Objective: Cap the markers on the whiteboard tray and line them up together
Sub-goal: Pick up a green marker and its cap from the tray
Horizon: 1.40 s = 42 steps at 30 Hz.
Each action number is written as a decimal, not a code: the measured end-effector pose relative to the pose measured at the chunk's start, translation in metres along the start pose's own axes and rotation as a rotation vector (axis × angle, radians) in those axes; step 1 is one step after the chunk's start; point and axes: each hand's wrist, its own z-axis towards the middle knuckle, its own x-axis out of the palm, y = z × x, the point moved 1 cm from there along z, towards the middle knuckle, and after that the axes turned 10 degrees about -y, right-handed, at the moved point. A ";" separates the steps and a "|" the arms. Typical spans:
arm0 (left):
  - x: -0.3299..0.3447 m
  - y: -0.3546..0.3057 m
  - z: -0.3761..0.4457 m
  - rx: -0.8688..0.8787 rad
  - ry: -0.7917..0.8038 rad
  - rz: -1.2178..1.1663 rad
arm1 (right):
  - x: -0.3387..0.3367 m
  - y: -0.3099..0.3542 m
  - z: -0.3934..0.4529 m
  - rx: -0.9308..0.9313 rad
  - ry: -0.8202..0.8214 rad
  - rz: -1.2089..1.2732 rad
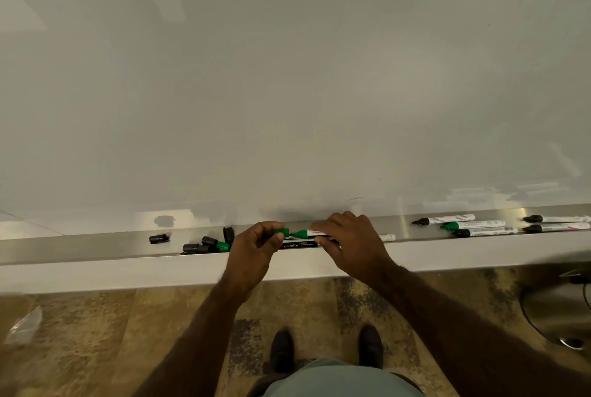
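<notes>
My left hand [256, 244] pinches a green cap [282, 232] just left of the green tip of a white marker [303, 232]. My right hand [348, 239] grips that marker's barrel above the metal whiteboard tray [96, 244]. A small gap separates cap and tip. Under my hands a black-labelled marker [299, 244] lies on the tray. Several loose black caps [204, 244] and a green cap [224, 246] lie to the left. Three uncapped markers [473, 226] lie to the right, two more [559, 223] at the far right.
The white board [287, 76] rises behind the tray. Below is a patterned floor with my shoes [281, 348]. A metal chair base [556, 310] with a cable stands at the lower right. A clear plastic scrap [25, 326] lies on the floor at left.
</notes>
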 end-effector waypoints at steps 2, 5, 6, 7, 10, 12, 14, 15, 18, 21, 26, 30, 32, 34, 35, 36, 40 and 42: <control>0.002 -0.001 0.000 0.024 0.012 0.034 | -0.001 -0.001 -0.001 0.006 -0.003 -0.019; 0.006 -0.002 0.000 0.049 0.036 0.097 | -0.003 -0.001 -0.001 -0.004 -0.010 -0.041; 0.007 -0.002 -0.001 0.059 0.046 0.122 | -0.003 0.000 -0.001 -0.011 -0.007 -0.037; 0.009 -0.001 -0.001 0.067 0.056 0.143 | -0.002 0.002 -0.001 -0.019 -0.002 -0.037; 0.012 0.002 -0.002 0.053 0.058 0.152 | 0.001 0.005 -0.005 -0.022 -0.005 -0.037; 0.014 0.004 -0.002 0.045 0.062 0.167 | 0.003 0.006 -0.008 0.005 -0.018 -0.019; 0.018 0.004 -0.001 0.042 0.064 0.175 | 0.006 0.007 -0.010 0.050 -0.023 0.014; 0.020 0.004 0.000 0.044 0.059 0.181 | 0.006 0.007 -0.010 0.071 -0.021 0.024; 0.024 0.000 0.005 0.063 0.079 0.210 | 0.004 0.002 -0.009 0.080 -0.018 0.039; 0.027 -0.007 0.015 0.074 0.156 0.241 | -0.002 -0.009 -0.003 0.097 -0.004 0.081; 0.015 -0.001 0.023 0.085 0.020 0.308 | -0.003 -0.028 -0.002 0.117 -0.067 -0.130; -0.015 0.013 0.024 0.110 -0.164 0.397 | -0.005 -0.051 -0.020 0.091 -0.126 -0.304; -0.029 0.018 0.023 0.150 -0.219 0.445 | -0.005 -0.058 -0.024 0.120 -0.112 -0.313; -0.043 0.023 0.023 0.178 -0.282 0.483 | -0.005 -0.063 -0.025 0.135 -0.089 -0.315; -0.049 0.025 0.023 0.176 -0.317 0.492 | -0.006 -0.065 -0.024 0.137 -0.079 -0.315; -0.056 0.027 0.024 0.167 -0.351 0.500 | -0.007 -0.066 -0.023 0.135 -0.076 -0.313; -0.082 0.031 0.029 0.150 -0.469 0.525 | -0.009 -0.071 -0.022 0.065 -0.115 -0.316; -0.096 0.033 0.032 0.135 -0.538 0.557 | -0.012 -0.077 -0.025 0.062 -0.149 -0.321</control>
